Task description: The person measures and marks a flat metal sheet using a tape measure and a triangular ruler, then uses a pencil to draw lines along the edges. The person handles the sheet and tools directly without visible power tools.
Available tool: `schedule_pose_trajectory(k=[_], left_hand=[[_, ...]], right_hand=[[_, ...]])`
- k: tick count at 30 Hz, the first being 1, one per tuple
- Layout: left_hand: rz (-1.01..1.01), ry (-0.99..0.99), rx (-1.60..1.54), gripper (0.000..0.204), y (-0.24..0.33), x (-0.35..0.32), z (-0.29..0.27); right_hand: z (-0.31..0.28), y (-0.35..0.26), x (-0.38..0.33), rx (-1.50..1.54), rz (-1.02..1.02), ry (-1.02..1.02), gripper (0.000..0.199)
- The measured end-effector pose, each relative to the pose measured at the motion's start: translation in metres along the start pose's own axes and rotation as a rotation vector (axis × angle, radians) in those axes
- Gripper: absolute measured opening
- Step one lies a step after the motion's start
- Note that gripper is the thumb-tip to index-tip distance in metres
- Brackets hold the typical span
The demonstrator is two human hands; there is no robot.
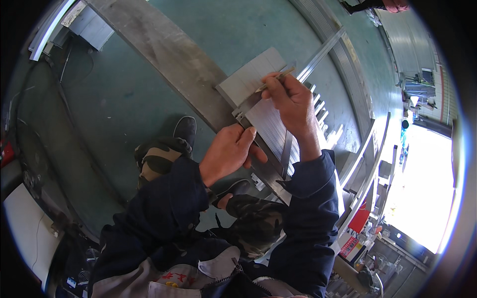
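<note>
My right hand grips a thin pencil-like stick, its tip touching a ribbed grey metal panel in the upper middle. My left hand presses down on the near edge of the ribbed panel and a dark straight bar that lies across it. The panels rest on a long metal beam running diagonally from upper left to the centre. Both sleeves are dark blue.
Green floor lies below the beam; my black shoes and camouflage trousers stand on it. A long aluminium rail runs to the upper right. Metal frames and red boxes crowd the right side. Another person's foot shows at the top right.
</note>
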State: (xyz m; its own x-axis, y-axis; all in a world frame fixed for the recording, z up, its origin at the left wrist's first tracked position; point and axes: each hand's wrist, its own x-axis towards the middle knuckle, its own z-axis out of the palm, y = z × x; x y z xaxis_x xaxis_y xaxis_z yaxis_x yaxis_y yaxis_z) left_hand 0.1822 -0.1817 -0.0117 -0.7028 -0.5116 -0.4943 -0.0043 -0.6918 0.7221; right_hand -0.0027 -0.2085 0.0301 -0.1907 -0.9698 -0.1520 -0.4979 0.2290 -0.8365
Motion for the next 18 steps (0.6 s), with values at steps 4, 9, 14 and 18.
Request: schedule_pose_trajectory(k=[4,9,14,18], left_hand=[[0.001,0.0,-0.001,0.037,-0.0002,0.0,-0.0001],[0.008,0.009,0.005,0.036,-0.0005,-0.0001,0.0001],[0.016,0.014,0.016,0.035,0.0,-0.0006,0.0003],[0.029,0.019,-0.006,0.034,-0.0029,0.0001,-0.0003]], right_hand=[[0.0026,0.004,0.0013,-0.005,-0.028,-0.025,0.03],[0.0034,0.0023,-0.0001,0.017,-0.029,-0.035,0.03],[0.0053,0.0041,-0.0013,0.108,0.022,0.006,0.026],[0.0066,0.0027,-0.002,0.153,0.023,0.008,0.025]])
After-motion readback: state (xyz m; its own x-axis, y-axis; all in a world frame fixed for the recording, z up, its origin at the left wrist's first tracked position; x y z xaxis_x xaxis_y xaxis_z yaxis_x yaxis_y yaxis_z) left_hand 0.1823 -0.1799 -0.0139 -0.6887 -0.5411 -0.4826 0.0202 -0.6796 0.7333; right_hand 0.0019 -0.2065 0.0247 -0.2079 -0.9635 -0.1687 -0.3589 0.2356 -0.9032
